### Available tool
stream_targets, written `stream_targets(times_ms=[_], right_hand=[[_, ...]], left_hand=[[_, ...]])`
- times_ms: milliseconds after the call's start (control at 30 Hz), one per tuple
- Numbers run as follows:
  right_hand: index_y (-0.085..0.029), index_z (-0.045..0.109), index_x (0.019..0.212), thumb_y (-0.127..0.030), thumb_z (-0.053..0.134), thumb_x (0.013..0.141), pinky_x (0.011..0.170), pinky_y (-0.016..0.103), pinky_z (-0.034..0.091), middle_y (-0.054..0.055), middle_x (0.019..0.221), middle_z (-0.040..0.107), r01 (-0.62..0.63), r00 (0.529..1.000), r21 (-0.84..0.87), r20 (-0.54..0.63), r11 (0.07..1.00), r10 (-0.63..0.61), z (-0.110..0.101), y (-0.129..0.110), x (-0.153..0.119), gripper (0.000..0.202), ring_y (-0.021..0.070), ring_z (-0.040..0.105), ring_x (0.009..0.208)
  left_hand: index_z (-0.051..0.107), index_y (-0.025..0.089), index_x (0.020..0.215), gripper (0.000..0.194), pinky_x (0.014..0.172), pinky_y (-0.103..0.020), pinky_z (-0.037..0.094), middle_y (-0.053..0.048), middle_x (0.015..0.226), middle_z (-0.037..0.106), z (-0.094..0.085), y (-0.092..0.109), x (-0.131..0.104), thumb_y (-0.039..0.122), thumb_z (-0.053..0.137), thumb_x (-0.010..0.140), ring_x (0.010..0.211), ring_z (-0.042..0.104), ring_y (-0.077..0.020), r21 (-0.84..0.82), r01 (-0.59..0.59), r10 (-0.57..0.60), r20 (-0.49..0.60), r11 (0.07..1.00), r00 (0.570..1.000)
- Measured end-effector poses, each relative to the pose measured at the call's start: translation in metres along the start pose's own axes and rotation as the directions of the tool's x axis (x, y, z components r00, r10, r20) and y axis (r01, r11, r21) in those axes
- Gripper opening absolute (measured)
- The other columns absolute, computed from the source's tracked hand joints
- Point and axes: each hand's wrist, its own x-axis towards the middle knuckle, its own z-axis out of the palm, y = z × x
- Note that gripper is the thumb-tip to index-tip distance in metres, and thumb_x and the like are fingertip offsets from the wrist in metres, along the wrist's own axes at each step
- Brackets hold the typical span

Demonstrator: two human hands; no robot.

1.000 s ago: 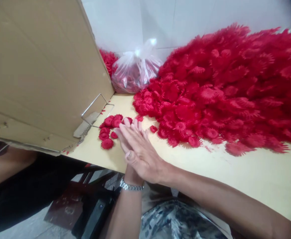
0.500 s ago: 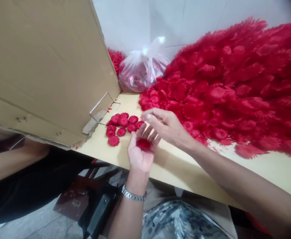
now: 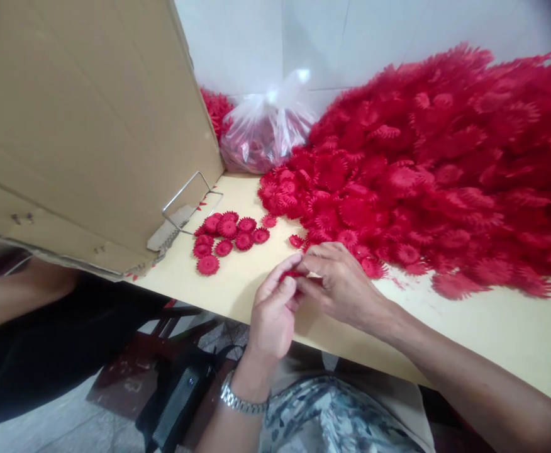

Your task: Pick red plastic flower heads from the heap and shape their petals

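Over the near edge of the tabletop (image 3: 238, 296), two hands, meeting. One red piece (image 3: 292, 275) between them, seen close to edge-on, its long axis running roughly left to right. Left hand (image 3: 274, 314) at its left and near side, thumb and fingers pinched on it. Right hand (image 3: 344, 280) at its right, fingertips closed on that end. Whether it is a single layer: cannot tell, fingers cover much of it.

Loose red discs (image 3: 207, 265), toothed rims: lying ahead and to the left of the pinch, the left hand the nearer. Count about eleven, some overlapping, so not certain. One more disc (image 3: 268, 220) between that cluster and the heap; another (image 3: 296, 241) at the heap's edge, just beyond the fingertips.

Large red heap (image 3: 421, 189): right and beyond, right hand nearer; too many to count. One tied clear bag (image 3: 266, 141) at the back, reddish contents. One bent wire frame (image 3: 181, 190) by one cardboard panel (image 3: 91, 138) at left. Beyond the panel's near edge, one forearm (image 3: 25, 290) of another person.
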Motion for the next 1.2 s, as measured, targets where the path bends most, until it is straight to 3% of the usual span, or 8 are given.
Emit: stream_targets(times_ms=[133,267,433,700,933,1067,1200], right_hand=[[-0.017,0.058,0.064,-0.018,0.051,0.083,0.072,0.033,0.035,0.002,0.066,0.055,0.015,1.0,-0.013,-0.015,1.0,-0.015,0.001,0.001,-0.006,0.02,0.0155,0.048,0.068],[-0.017,0.058,0.066,-0.024,0.042,0.09,0.068,0.031,0.04,0.003,0.066,0.058,-0.066,0.997,0.108,0.043,0.992,0.062,-0.002,0.002,-0.012,0.03,0.0151,0.052,0.066],[-0.019,0.063,0.091,-0.028,0.044,0.09,0.07,0.03,0.047,0.006,0.085,0.068,-0.138,0.989,0.291,-0.008,0.947,0.146,-0.009,0.002,-0.026,0.021,0.017,0.062,0.079],[-0.021,0.065,0.094,-0.028,0.044,0.092,0.072,0.028,0.05,0.005,0.087,0.07,-0.096,0.994,0.334,-0.021,0.938,0.11,-0.015,0.001,-0.046,0.023,0.0159,0.065,0.081],[-0.019,0.062,0.095,-0.031,0.051,0.088,0.068,0.027,0.048,0.003,0.078,0.067,-0.136,0.98,0.281,-0.104,0.95,0.171,-0.016,0.003,-0.049,0.017,0.0151,0.063,0.074],[-0.018,0.059,0.086,-0.028,0.062,0.081,0.06,0.024,0.045,0.0,0.07,0.064,-0.116,0.988,0.335,-0.055,0.935,0.142,-0.014,-0.002,-0.044,0.012,0.0128,0.06,0.064],[-0.016,0.058,0.075,-0.019,0.054,0.086,0.053,0.021,0.043,0.0,0.061,0.061,-0.073,0.994,0.339,-0.054,0.938,0.096,-0.016,0.003,-0.039,0.012,0.0104,0.057,0.057]], left_hand=[[0.068,0.018,0.101,0.034,0.078,-0.026,0.051,-0.008,0.102,0.069,-0.004,-0.006,-0.004,0.024,0.072,0.068,0.097,0.064,-0.0207,0.023,0.001,-0.002,0.043,1.0,0.999],[0.068,0.018,0.096,0.029,0.083,-0.034,0.053,-0.009,0.102,0.069,-0.004,-0.008,-0.004,0.022,0.072,0.068,0.099,0.064,-0.023,0.014,-0.023,0.022,0.015,1.0,1.0],[0.066,0.014,0.08,0.015,0.075,-0.037,0.057,-0.006,0.083,0.071,-0.006,-0.008,-0.005,0.019,0.072,0.067,0.078,0.068,-0.0193,0.058,-0.053,0.055,-0.042,0.997,0.998],[0.061,0.014,0.082,0.02,0.052,-0.031,0.057,-0.003,0.062,0.068,-0.004,-0.007,-0.009,0.029,0.07,0.072,0.055,0.068,-0.0189,0.172,-0.013,0.012,0.005,0.985,1.0],[0.056,0.015,0.069,0.031,0.026,-0.017,0.038,0.003,0.044,0.057,0.002,-0.011,-0.01,0.044,0.067,0.072,0.028,0.05,-0.0108,0.265,0.072,-0.068,-0.026,0.961,0.997],[0.051,0.015,0.057,0.041,0.024,-0.012,0.025,0.007,0.036,0.045,0.008,-0.019,-0.007,0.05,0.069,0.069,0.025,0.036,-0.0035,0.332,0.087,-0.075,-0.049,0.939,0.996],[0.051,0.014,0.055,0.047,0.026,-0.011,0.02,0.005,0.034,0.043,0.009,-0.021,-0.005,0.055,0.06,0.074,0.026,0.032,-0.0023,0.357,0.113,-0.106,-0.039,0.927,0.994]])
